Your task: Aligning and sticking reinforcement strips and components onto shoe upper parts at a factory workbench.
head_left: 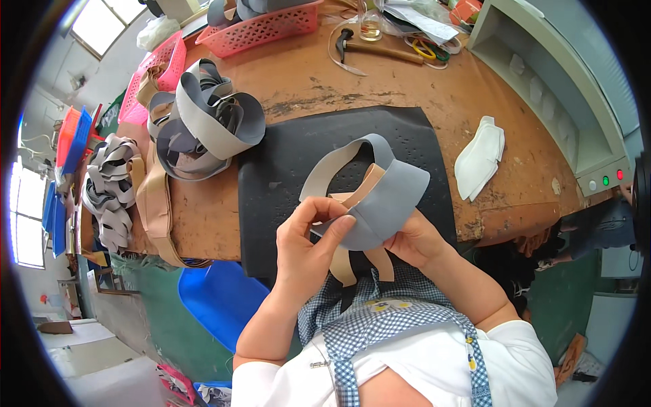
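Note:
Both my hands hold a curved blue-grey strip of leather-like material (pixel 392 193) with a pale inner side, bent into a loop above a black mat (pixel 274 183). My left hand (pixel 304 237) pinches its near left edge between thumb and fingers. On the right side, my right hand (pixel 419 241) grips the lower edge, its fingers partly hidden behind the piece. Inside the loop shows a tan strip (pixel 366 184). Below the piece, tan ends (pixel 344 268) hang over my checked apron (pixel 407 298); whether they join the strip above is hidden.
Coiled grey strips (pixel 210 122) lie left of the mat, near tan strips (pixel 154 203). Pink baskets (pixel 261 34) stand behind. A hammer (pixel 383 52) and glass jar (pixel 370 28) lie far back. White shaped pieces (pixel 480 159) and a machine with buttons (pixel 597 169) are right.

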`<state>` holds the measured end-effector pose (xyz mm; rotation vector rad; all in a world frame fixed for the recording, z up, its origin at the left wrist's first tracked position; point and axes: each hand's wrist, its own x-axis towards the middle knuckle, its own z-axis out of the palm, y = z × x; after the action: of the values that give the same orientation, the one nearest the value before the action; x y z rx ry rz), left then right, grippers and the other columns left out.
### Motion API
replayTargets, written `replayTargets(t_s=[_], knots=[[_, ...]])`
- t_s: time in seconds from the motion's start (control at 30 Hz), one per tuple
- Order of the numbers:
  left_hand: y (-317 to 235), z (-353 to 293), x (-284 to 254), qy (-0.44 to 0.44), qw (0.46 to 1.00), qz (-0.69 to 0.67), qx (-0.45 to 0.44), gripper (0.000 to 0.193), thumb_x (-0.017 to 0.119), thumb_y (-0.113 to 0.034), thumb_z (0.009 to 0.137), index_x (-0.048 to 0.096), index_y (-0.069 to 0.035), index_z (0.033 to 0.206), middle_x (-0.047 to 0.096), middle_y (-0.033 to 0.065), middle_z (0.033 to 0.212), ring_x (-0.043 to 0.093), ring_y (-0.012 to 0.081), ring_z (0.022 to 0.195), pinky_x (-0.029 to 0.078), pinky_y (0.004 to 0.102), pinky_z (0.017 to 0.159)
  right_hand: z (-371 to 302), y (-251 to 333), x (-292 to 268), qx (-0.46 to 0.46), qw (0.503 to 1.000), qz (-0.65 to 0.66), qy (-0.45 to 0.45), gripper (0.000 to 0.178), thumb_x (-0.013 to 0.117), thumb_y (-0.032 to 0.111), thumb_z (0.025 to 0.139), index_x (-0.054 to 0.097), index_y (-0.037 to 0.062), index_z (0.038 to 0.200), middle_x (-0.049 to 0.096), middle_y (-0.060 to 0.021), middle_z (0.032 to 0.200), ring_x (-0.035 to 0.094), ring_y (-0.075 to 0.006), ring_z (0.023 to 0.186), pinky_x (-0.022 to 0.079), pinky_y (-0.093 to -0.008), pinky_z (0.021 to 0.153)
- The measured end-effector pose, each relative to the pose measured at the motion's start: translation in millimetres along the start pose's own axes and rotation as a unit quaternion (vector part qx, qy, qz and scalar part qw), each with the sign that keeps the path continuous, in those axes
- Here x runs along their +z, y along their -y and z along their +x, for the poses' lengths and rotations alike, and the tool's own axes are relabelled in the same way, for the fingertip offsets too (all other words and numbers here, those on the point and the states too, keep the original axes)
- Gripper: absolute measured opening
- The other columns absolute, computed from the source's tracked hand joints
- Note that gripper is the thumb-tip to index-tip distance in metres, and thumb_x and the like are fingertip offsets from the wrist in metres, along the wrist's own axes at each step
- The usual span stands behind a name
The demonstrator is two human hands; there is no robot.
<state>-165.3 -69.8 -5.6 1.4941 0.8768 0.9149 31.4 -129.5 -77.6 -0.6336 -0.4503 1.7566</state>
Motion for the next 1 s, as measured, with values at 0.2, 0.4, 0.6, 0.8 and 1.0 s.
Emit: replayTargets(t_s=[0.2, 0.4, 0.6, 0.8, 1.0], knots=[[0.4, 0.8, 1.8, -0.009, 0.999, -0.044, -0.021, 0.026, 0.073, -0.002, 0.091, 0.066, 0.005, 0.115, 0.063, 0.0014, 0.096, 0.058, 0.0087, 0.089, 0.050, 0.0232, 0.084, -1.5, 4.4, 14.8, -0.007, 0.999, 0.031, -0.012, 0.039, 0.068, 0.010, 0.094, 0.054, 0.0032, 0.130, 0.065, -0.0096, 0.120, 0.069, -0.0197, 0.106, 0.060, -0.0341, 0.089], [4.5, 1.6, 1.2, 0.007, 0.999, -0.039, -0.017, 0.027, 0.073, -0.005, 0.091, 0.072, -0.001, 0.117, 0.060, 0.0006, 0.088, 0.057, 0.0087, 0.086, 0.048, 0.0241, 0.084, -1.6, 4.0, 7.9, -0.001, 1.000, 0.020, 0.018, 0.049, 0.065, 0.012, 0.096, 0.046, 0.0031, 0.140, 0.060, -0.0115, 0.131, 0.064, -0.0224, 0.117, 0.055, -0.0403, 0.099], [4.4, 2.5, 0.8, 0.004, 0.999, -0.039, -0.023, 0.026, 0.073, -0.004, 0.091, 0.072, -0.001, 0.116, 0.060, 0.0007, 0.089, 0.057, 0.0088, 0.086, 0.049, 0.0242, 0.084, 0.0, 3.7, 8.0, 0.000, 1.000, 0.021, 0.018, 0.049, 0.065, 0.011, 0.096, 0.046, 0.0030, 0.140, 0.061, -0.0113, 0.129, 0.065, -0.0223, 0.116, 0.056, -0.0398, 0.098], [4.1, 2.4, 0.1, 0.005, 0.998, -0.049, -0.031, 0.025, 0.073, -0.004, 0.091, 0.072, 0.000, 0.116, 0.065, 0.0024, 0.094, 0.060, 0.0100, 0.090, 0.050, 0.0253, 0.085, 1.4, 1.5, 6.6, 0.001, 1.000, 0.019, 0.017, 0.048, 0.065, 0.011, 0.096, 0.047, 0.0030, 0.139, 0.061, -0.0117, 0.128, 0.065, -0.0222, 0.115, 0.057, -0.0397, 0.097], [2.6, 3.6, 0.4, 0.007, 0.998, -0.051, -0.031, 0.024, 0.072, -0.004, 0.092, 0.070, 0.004, 0.114, 0.069, 0.0043, 0.099, 0.063, 0.0100, 0.091, 0.051, 0.0246, 0.086, 1.8, 1.7, 9.5, -0.001, 1.000, 0.008, 0.006, 0.047, 0.066, 0.010, 0.095, 0.048, 0.0026, 0.137, 0.062, -0.0119, 0.126, 0.066, -0.0223, 0.114, 0.057, -0.0395, 0.097]])
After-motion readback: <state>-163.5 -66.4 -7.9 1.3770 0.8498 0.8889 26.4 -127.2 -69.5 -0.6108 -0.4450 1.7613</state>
